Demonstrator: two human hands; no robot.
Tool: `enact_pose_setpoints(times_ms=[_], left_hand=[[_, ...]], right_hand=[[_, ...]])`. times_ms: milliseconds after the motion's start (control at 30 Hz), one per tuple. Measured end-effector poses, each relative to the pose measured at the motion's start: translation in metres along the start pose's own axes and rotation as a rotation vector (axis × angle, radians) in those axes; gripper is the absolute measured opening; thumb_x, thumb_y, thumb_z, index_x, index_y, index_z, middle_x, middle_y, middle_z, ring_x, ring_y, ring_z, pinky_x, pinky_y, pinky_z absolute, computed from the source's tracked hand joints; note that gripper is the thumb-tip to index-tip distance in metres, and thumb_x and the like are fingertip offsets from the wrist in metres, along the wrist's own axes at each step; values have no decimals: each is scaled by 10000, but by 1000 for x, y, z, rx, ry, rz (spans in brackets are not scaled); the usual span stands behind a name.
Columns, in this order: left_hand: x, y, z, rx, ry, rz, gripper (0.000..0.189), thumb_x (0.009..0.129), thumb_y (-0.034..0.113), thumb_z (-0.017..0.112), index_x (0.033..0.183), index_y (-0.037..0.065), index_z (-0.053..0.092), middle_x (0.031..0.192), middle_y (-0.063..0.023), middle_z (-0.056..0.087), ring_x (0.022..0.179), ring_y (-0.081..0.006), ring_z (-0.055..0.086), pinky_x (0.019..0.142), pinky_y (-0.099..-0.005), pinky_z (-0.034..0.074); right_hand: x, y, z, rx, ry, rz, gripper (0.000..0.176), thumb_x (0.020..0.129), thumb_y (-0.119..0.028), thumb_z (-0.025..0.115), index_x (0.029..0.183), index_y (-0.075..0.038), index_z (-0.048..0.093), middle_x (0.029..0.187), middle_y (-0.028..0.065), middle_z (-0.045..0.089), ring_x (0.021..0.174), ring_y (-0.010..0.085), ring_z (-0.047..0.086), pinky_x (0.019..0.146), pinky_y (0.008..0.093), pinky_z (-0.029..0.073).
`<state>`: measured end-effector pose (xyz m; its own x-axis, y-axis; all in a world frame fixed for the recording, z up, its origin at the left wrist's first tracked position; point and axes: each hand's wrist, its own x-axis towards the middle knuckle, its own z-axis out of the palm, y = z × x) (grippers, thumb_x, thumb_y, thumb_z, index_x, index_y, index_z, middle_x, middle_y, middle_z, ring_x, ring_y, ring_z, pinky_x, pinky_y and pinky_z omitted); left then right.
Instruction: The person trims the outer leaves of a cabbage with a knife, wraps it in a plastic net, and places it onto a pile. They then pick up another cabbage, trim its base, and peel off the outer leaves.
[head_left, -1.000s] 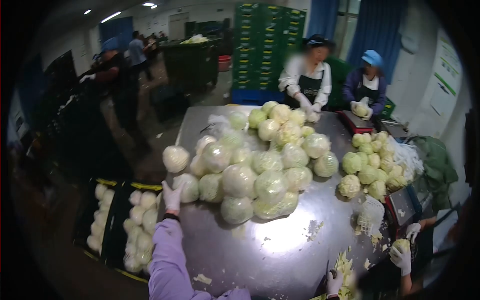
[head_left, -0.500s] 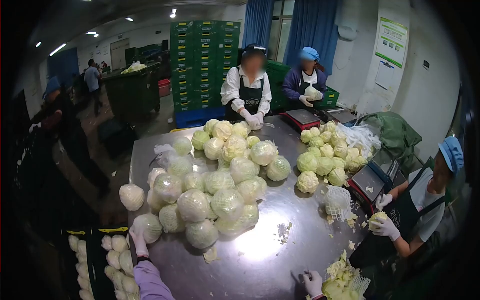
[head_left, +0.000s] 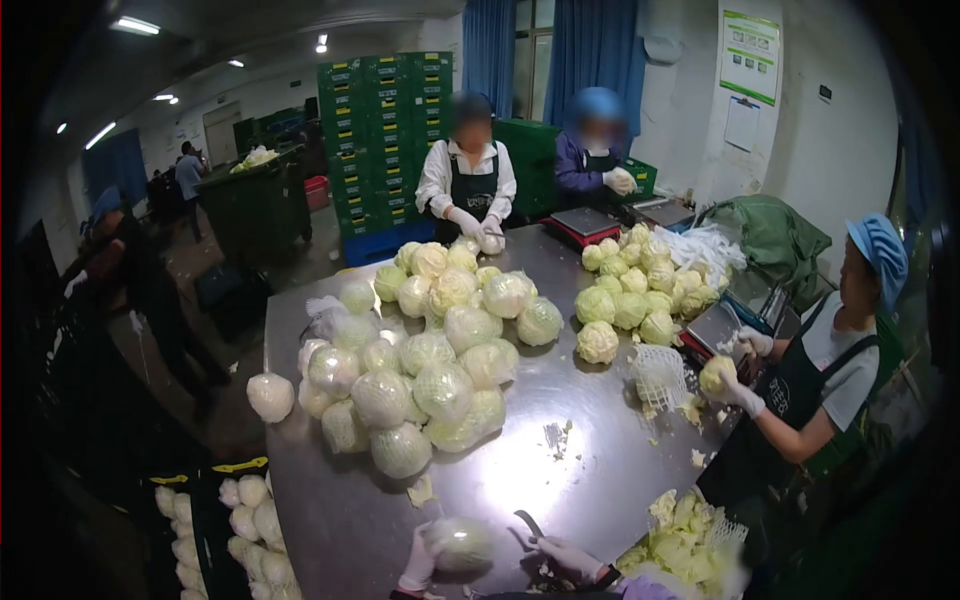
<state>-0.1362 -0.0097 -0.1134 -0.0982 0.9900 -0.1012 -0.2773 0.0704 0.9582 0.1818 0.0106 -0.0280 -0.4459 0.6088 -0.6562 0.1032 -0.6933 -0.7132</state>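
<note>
My left hand [head_left: 419, 562], in a white glove, is closed on the side of a plastic-wrapped cabbage [head_left: 464, 545] near the front edge of the metal table. In my gloved right hand [head_left: 568, 556] is a small knife with a dark curved blade [head_left: 526, 521], which points up and away beside the cabbage. Between the blade and the cabbage there is a small gap. Beyond my hands lies a large pile of wrapped cabbages [head_left: 443, 390]. A heap of loose cabbage leaves [head_left: 679, 540] sits to the right of my right hand.
Bare cabbages [head_left: 630, 280] are piled at the back right by scales [head_left: 586, 222]. A co-worker [head_left: 800, 370] at the right handles a cabbage; two more people stand behind the table [head_left: 560, 490]. Crates of wrapped cabbages [head_left: 262, 530] stand lower left. One wrapped cabbage [head_left: 270, 397] sits at the left edge.
My left hand has brought a wrapped cabbage from the table's left edge to the front middle. My right hand has moved left, towards it, with the knife raised. The view has shifted slightly.
</note>
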Motion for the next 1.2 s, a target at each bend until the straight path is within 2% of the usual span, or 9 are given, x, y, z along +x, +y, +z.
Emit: enact_pose_setpoints(times_ms=[167,333,433,567,700,867,1000,1067,1200], left_hand=[[-21,96,139,74,-189,159,824,723,222,795,1354,14,308,1295,-130,445,1193,-228,452,1011,-366,388],[-30,135,178,795,-295,623,957,741,158,796,1446,35,159,1413,-170,338,1278,-241,399,1044,-376,374],[-38,164,191,-131,-443,-147,1061,761,247,785,1473,50,24,1438,-164,298,1310,-240,360,1093,-387,321],[-40,139,175,-375,-439,-145,1032,737,209,797,1467,35,89,1417,-153,319,1295,-252,370,1072,-391,349],[-45,119,158,57,-366,129,999,673,222,841,1430,50,213,1403,-160,336,1288,-279,377,1056,-401,364],[-50,115,139,694,-355,533,905,605,217,878,1323,79,345,1399,-221,328,1285,-302,385,1035,-414,380],[-60,88,134,537,-287,446,922,615,175,867,1351,30,329,1406,-251,321,1281,-326,390,1037,-420,375],[-65,87,137,293,-219,-100,981,622,240,859,1377,-34,295,1406,-269,325,1292,-352,376,1046,-424,354],[-69,75,140,723,-264,-43,1049,636,347,835,1393,-81,247,1393,-268,344,1295,-376,363,1042,-429,349]], right_hand=[[-44,-33,14,324,27,55,564,965,-581,266,920,-97,551,595,44,545,477,134,504,420,244,397],[-63,-30,-19,417,101,-437,415,954,-447,488,1057,-48,537,892,59,620,728,126,591,629,221,471],[-94,-52,-11,332,102,-680,418,889,-295,632,1180,-16,519,1210,115,560,1045,153,558,870,262,446],[-105,-53,-14,36,30,-717,562,857,-165,638,1351,-18,414,1341,99,480,1132,138,498,943,263,391],[-93,-38,-9,49,77,-550,572,879,-84,588,1411,-46,378,1091,14,572,801,44,506,724,193,428],[-61,-6,-4,67,20,-369,507,909,-97,547,1397,-76,412,874,-30,548,687,39,487,595,186,413],[-31,38,0,171,-33,-380,474,904,-100,551,1365,-60,453,885,-15,550,713,54,489,625,194,428],[-34,37,-3,-74,-19,-288,464,899,-110,573,1347,-47,472,907,0,558,731,65,491,639,201,438],[-41,50,-11,4,198,-189,579,906,-171,595,1407,-27,345,814,27,572,672,91,549,593,235,472]])
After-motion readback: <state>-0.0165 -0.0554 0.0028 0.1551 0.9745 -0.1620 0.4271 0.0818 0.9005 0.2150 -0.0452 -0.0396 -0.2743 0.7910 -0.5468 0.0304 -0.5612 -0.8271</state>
